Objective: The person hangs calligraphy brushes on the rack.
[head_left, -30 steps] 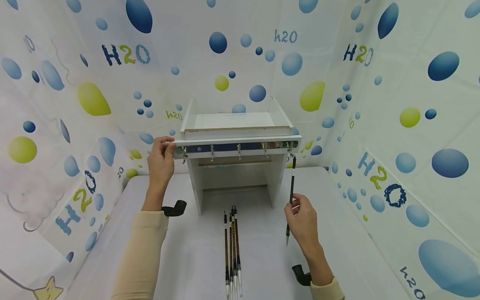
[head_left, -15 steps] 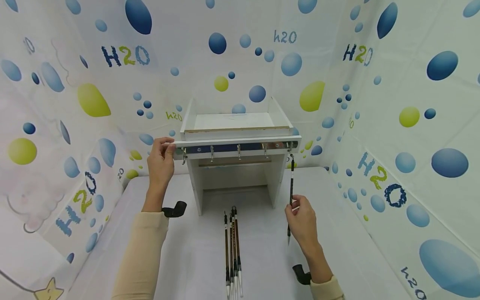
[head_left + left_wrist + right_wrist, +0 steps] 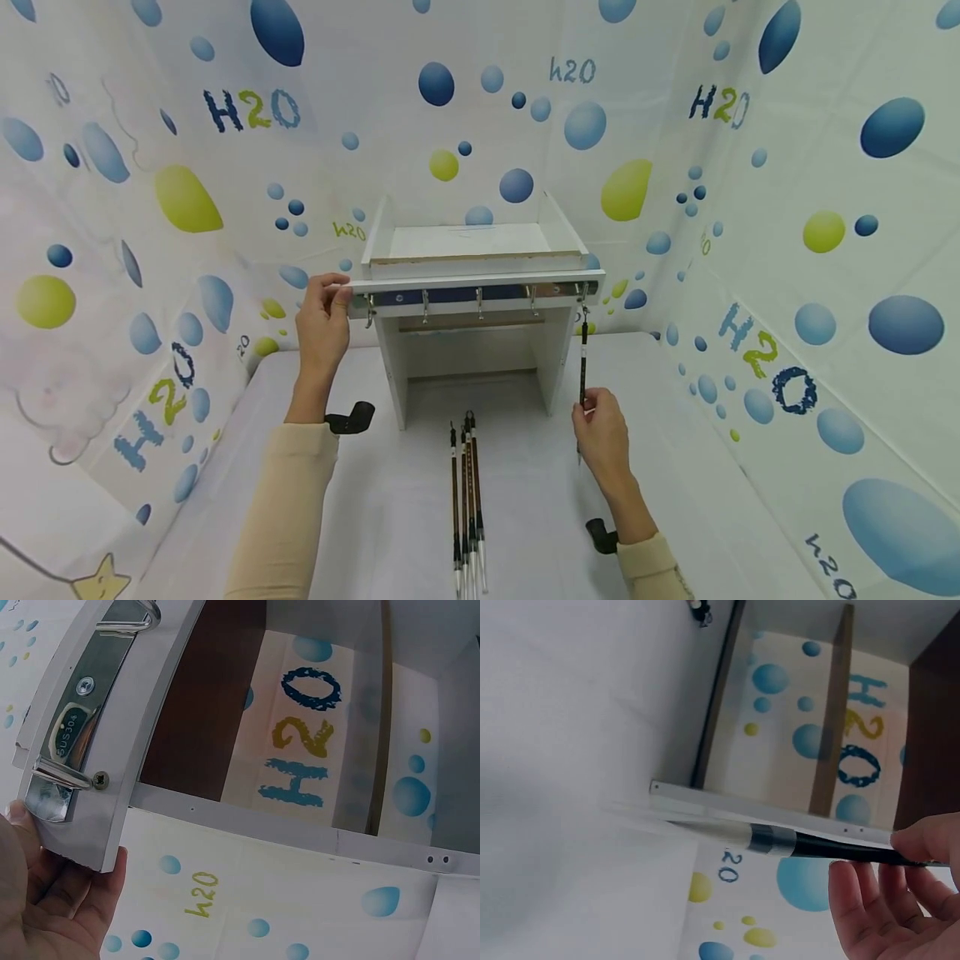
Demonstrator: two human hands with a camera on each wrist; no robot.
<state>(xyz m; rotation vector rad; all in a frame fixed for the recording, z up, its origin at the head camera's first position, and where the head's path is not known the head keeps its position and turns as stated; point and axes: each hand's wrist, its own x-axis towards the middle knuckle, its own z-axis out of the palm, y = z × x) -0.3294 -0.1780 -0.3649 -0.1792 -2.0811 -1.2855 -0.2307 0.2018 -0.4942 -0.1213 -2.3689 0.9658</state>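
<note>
In the head view a writing brush [image 3: 583, 358] hangs point down below the right end of a shiny metal hook rail [image 3: 461, 296]. Its upper tip is right at the last hook [image 3: 582, 292]. My right hand [image 3: 603, 433] pinches its dark handle low down, between thumb and fingertips. The right wrist view shows pale bristles [image 3: 712, 831] pointing away from the hand. My left hand [image 3: 322, 333] grips the left end of the white board that bears the rail; in the left wrist view, fingers [image 3: 105, 889] lie under the board's end, beside a hook [image 3: 64, 774].
Several brushes [image 3: 467, 500] with brown handles lie close together on the white table [image 3: 390, 533], in front of the white shelf unit [image 3: 558, 350]. Other hooks [image 3: 480, 304] along the rail bear nothing. A patterned cloth backdrop [image 3: 480, 108] surrounds the table.
The brush has become more upright, and its lower tip has risen slightly relative to my right hand. The left hand keeps its grip on the board's end.
</note>
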